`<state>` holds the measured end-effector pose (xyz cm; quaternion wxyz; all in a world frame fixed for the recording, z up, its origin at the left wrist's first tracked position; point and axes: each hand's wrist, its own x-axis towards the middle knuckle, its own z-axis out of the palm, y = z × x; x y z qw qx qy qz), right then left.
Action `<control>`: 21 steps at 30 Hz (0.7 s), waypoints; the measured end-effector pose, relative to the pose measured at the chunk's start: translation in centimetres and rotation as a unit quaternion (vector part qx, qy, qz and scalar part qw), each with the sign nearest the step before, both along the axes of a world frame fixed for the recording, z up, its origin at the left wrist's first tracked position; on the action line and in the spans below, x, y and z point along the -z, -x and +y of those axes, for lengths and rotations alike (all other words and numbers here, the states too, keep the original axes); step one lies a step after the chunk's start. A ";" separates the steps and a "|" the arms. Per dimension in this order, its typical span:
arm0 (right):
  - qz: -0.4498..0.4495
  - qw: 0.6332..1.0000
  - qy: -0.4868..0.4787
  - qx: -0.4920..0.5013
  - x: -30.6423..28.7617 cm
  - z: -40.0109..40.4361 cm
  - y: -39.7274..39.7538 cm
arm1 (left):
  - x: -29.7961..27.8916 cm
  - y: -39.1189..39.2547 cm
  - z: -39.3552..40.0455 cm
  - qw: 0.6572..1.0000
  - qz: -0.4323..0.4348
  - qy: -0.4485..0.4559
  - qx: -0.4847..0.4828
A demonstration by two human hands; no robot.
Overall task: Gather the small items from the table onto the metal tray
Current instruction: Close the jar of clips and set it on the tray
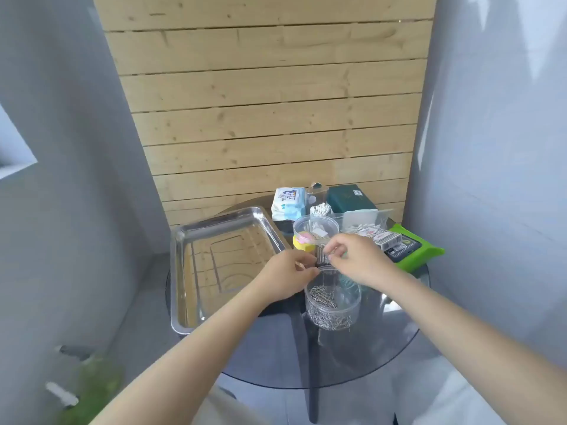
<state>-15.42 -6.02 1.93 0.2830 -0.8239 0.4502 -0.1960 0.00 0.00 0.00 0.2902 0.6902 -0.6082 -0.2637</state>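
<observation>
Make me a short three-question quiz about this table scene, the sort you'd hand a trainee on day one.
1. True or false: the metal tray already holds several small items.
2. What fills the clear round tub just below the hands?
A. cotton swabs
B. paper clips
C. coins
3. Which side of the glass table does the tray sit on, from the person's view?

Key
1. False: nothing shows in it.
2. B. The left hand and right hand meet just above it, pinching something small that is too blurred to name.
3. The left side; the green pack lies on the right.
</observation>
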 end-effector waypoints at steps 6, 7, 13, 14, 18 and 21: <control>0.034 0.999 0.002 0.016 1.3 -1.5 1.8 | 1.8 0.2 -2.1 0.999 -0.031 -0.023 -0.030; 0.036 0.999 -0.001 0.021 1.4 -1.7 2.0 | 2.1 0.2 -2.5 0.999 -0.038 -0.027 -0.026; -0.011 0.999 -0.020 0.027 0.6 -2.1 2.6 | -0.3 -1.2 -2.3 0.998 0.006 -0.015 -0.056; -0.032 0.999 -0.028 0.027 0.4 -1.9 2.6 | -1.2 -1.4 -2.1 0.998 0.021 -0.011 -0.063; -0.161 0.971 -0.175 0.019 -0.1 -1.8 2.0 | -4.0 -2.2 -2.3 0.992 0.054 0.031 -0.109; -0.229 0.942 -0.245 0.018 -0.3 -1.8 1.3 | -5.0 -2.3 -2.7 0.988 0.080 0.040 -0.123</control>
